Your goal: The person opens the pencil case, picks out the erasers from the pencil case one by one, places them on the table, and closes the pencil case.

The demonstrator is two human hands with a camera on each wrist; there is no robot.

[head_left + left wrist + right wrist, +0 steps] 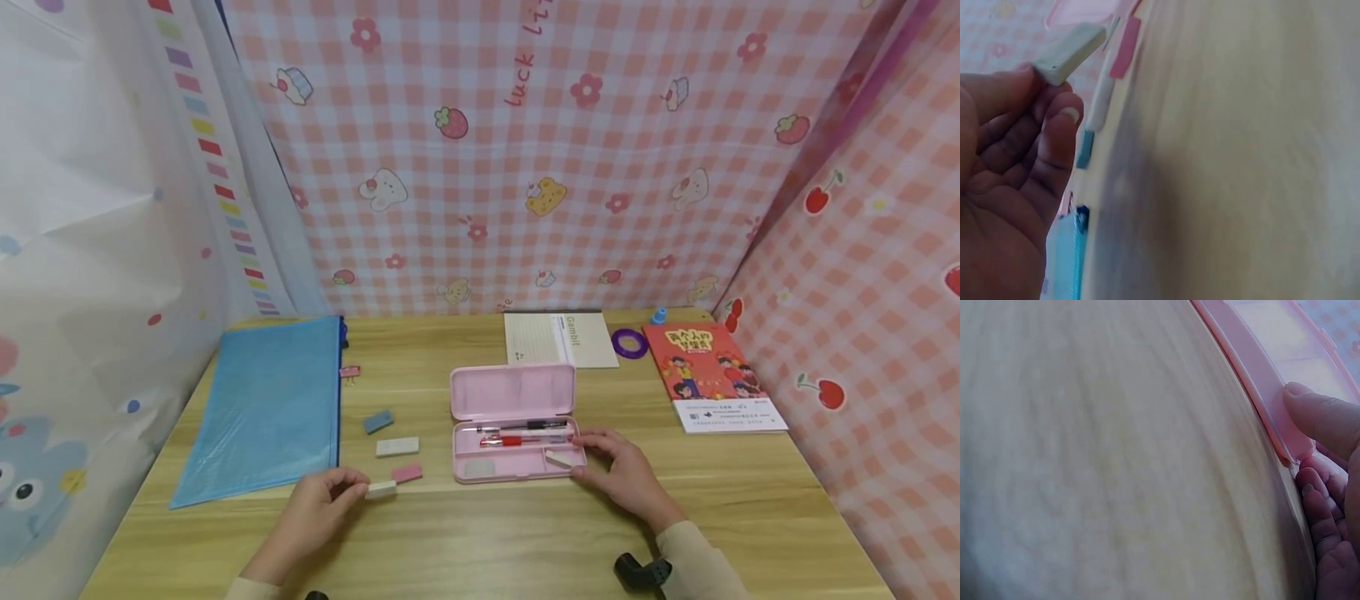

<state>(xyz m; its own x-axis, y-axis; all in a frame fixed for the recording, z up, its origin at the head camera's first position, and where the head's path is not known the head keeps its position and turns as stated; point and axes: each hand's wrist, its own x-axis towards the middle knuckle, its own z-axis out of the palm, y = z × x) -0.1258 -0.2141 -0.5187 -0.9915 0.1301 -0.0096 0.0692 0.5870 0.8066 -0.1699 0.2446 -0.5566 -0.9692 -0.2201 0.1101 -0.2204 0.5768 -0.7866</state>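
My left hand (pixel 318 504) pinches a small white eraser (pixel 1075 53) between thumb and fingers, left of the pink pencil case (pixel 513 392). Beside it on the table lie a pink eraser (pixel 407 474), a larger white eraser (pixel 397 447) and a blue eraser (pixel 378 422). The case stands with its lid raised. Inside are a black pen (pixel 551 425), a red pen (pixel 510 441), a whitish block (pixel 558 459) in the front right compartment and a pale piece (pixel 480 468) in the front left one. My right hand (pixel 630 475) grips the case's right end, thumb at the front corner.
A blue zip folder (pixel 270 408) covers the table's left side, with a pink binder clip (pixel 350 372) near it. Behind the case are a notebook (pixel 525 337) and a purple ring (pixel 617 348). A red book (pixel 705 367) lies at the right, and patterned cloth hangs around the table.
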